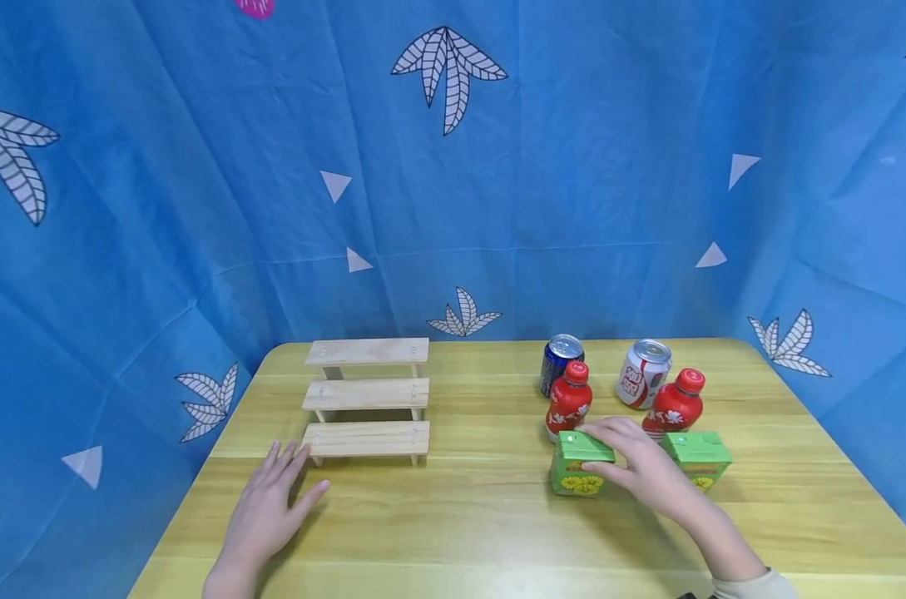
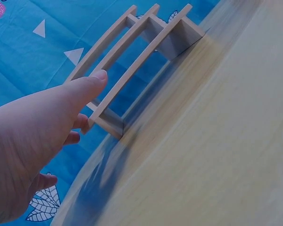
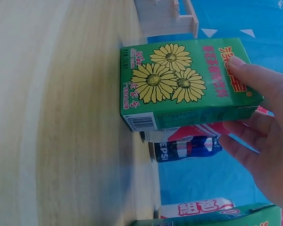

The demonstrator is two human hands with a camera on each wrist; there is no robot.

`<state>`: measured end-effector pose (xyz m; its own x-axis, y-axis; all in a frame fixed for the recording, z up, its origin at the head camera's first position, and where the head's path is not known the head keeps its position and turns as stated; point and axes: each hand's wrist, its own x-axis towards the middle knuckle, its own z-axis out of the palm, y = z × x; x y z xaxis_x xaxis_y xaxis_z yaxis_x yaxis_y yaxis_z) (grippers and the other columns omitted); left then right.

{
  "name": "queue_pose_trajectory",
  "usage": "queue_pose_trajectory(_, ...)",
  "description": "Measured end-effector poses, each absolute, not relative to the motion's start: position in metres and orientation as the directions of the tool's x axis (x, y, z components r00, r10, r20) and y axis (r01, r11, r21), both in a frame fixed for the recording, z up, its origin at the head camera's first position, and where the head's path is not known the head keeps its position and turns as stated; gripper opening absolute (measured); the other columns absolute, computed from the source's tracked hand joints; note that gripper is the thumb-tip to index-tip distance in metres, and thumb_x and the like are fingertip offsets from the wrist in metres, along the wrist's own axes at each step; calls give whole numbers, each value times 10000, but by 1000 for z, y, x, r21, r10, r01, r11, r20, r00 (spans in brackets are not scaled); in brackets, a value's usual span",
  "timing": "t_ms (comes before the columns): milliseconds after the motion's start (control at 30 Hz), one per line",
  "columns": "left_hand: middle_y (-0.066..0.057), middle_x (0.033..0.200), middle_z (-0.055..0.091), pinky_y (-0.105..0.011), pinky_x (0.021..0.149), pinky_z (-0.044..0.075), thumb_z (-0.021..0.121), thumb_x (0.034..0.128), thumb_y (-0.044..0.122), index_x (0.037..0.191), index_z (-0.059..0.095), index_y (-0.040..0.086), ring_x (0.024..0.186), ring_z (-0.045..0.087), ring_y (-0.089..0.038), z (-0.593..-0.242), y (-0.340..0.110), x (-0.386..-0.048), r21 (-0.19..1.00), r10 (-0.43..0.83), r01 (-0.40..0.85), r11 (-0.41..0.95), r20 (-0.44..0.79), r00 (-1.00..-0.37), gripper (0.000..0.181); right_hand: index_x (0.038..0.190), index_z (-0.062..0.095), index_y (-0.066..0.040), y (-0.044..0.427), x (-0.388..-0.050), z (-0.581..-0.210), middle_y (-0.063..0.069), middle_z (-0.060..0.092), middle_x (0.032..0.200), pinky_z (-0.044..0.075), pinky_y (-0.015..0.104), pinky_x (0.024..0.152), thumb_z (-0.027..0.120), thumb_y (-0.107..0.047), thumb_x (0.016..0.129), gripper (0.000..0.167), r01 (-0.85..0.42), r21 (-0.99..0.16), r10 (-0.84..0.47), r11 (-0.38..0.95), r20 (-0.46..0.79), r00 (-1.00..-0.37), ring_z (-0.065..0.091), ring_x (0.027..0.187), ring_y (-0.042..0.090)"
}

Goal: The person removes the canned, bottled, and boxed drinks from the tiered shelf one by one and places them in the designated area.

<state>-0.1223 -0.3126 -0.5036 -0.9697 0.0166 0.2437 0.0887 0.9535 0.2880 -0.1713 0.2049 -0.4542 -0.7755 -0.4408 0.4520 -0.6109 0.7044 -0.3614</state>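
My right hand (image 1: 647, 470) grips the upper part of a green drink carton with yellow flowers (image 1: 581, 472), thumb on its front face and fingers behind. The carton stands upright in the right wrist view too (image 3: 179, 80); whether its base touches the table is hard to tell. At the left, my left hand (image 1: 269, 507) has its fingers extended beside a three-step wooden shelf (image 1: 366, 438). Its fingertips meet the near left corner of the lowest step, and the thumb (image 2: 87, 89) stays apart from the others.
Behind the gripped carton stand a red bottle (image 1: 570, 403) and a dark blue Pepsi can (image 1: 562, 359). Right of them are a white-and-red can (image 1: 642, 376), a second red bottle (image 1: 675, 406) and another green carton (image 1: 698, 457). A blue curtain (image 1: 512, 208) hangs behind the wooden table (image 1: 453, 532).
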Motion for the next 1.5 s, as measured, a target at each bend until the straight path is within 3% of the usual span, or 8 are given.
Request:
queue_pose_trajectory(667, -215, 1557, 334, -664, 1152, 204, 557, 919, 578, 1495, 391, 111, 1492, 189, -401, -493, -308, -124, 277, 41, 108, 955, 237, -971, 760, 1320, 591, -107, 204, -167, -443, 118, 622, 1269, 528, 539, 944, 739, -250, 855, 509, -565, -402, -449, 721, 350, -822, 588, 1171, 322)
queue_pose_trajectory(1100, -217, 1535, 377, -702, 1137, 178, 536, 938, 559, 1500, 388, 142, 1498, 180, -391, -451, -305, -124, 211, 84, 155, 965, 314, -946, 715, 1342, 571, -123, 212, -159, -421, 87, 589, 1310, 495, 570, 976, 713, -276, 886, 502, -540, -413, -411, 733, 364, -836, 534, 1214, 301)
queue_pose_trajectory(1500, -146, 1576, 339, -658, 1182, 145, 506, 942, 585, 1523, 345, 188, 1517, 155, -339, -402, -274, -141, 138, 178, 240, 961, 355, -918, 722, 1307, 589, -101, 238, -158, -389, 114, 578, 1285, 507, 584, 897, 755, -186, 846, 497, -569, -333, -409, 752, 441, -799, 504, 1186, 298)
